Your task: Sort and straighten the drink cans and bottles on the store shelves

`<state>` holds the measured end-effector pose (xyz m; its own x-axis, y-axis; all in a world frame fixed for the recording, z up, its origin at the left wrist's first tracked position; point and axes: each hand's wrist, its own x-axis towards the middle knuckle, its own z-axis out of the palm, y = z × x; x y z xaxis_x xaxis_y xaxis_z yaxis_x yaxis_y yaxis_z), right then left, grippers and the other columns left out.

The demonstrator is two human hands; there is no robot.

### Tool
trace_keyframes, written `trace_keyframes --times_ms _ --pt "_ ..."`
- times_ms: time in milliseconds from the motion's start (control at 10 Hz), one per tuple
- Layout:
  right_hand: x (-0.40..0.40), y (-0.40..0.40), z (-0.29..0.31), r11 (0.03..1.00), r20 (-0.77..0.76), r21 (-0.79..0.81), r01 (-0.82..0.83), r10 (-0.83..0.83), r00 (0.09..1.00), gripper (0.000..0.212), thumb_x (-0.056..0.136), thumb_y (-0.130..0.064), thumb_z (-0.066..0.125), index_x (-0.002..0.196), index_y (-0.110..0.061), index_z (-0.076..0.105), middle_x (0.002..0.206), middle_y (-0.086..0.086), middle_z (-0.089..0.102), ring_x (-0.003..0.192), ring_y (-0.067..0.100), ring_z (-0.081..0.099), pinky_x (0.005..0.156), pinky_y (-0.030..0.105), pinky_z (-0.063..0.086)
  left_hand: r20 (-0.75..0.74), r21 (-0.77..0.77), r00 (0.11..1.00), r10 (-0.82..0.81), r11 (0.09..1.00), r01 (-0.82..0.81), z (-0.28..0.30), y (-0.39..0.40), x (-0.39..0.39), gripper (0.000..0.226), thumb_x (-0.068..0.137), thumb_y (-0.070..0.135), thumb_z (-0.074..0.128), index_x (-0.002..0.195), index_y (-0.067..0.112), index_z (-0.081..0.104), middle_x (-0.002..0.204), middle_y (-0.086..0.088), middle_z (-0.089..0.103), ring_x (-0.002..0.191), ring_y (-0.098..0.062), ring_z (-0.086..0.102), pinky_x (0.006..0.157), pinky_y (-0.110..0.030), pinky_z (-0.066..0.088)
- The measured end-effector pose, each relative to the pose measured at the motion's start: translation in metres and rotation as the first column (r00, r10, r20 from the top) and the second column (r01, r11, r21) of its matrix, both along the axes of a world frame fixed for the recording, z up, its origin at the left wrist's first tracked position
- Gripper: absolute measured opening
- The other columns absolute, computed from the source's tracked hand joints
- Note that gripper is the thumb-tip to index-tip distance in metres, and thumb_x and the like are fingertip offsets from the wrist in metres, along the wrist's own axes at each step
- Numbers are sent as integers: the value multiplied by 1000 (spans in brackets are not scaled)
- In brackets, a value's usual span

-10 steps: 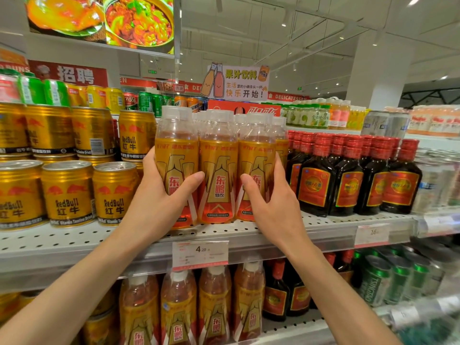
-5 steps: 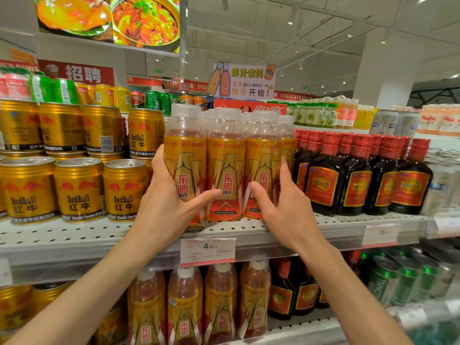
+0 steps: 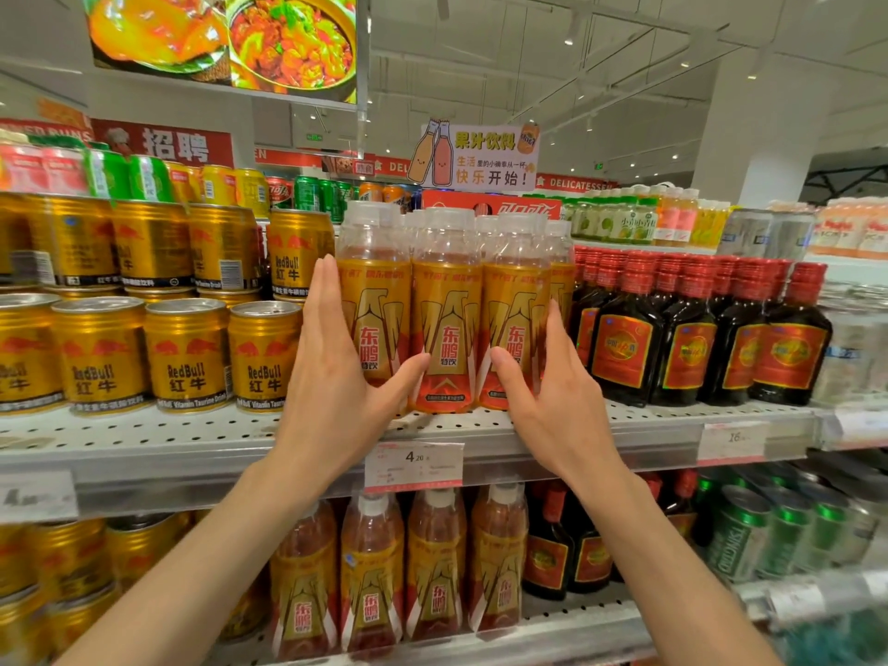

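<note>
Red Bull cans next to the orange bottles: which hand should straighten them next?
Left, probably. The left hand flanks the orange bottles on the side where the Red Bull cans stand; the right hand sits at the far side, beside the dark bottles.

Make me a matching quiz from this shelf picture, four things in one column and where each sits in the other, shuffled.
Things:
1. gold Red Bull cans
2. dark red-capped glass bottles
3. white 4.20 price tag
4. green beer cans

Places:
A. lower shelf, far right
B. right of the orange plastic bottles
C. shelf edge, below the orange plastic bottles
D. left of the orange plastic bottles

Pairs: 1-D, 2-B, 3-C, 4-A
</note>
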<state>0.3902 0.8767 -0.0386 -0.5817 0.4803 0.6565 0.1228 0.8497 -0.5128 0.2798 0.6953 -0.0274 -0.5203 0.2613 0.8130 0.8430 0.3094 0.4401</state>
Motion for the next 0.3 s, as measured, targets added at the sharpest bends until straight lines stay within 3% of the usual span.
trace_keyframes --times_ms 100,300 --pt "10 -7 -4 999 -61 -2 -48 48 997 85 97 -61 48 162 -27 6 168 -5 19 154 13 22 123 41 29 -106 -21 994 9 1000 -11 -5 -4 5 105 87 45 71 161 18 1 170 -1 0 156 -9 2 120 -18 8" --pt "35 -21 -26 997 -168 16 -76 77 983 70 93 -52 55 155 -34 29 158 -19 35 144 6 39 114 43 43 -171 -37 985 -27 999 21 -30 -18 28 76 90 38 70 155 25 33 168 5 12 155 -14 15 118 -33 20"
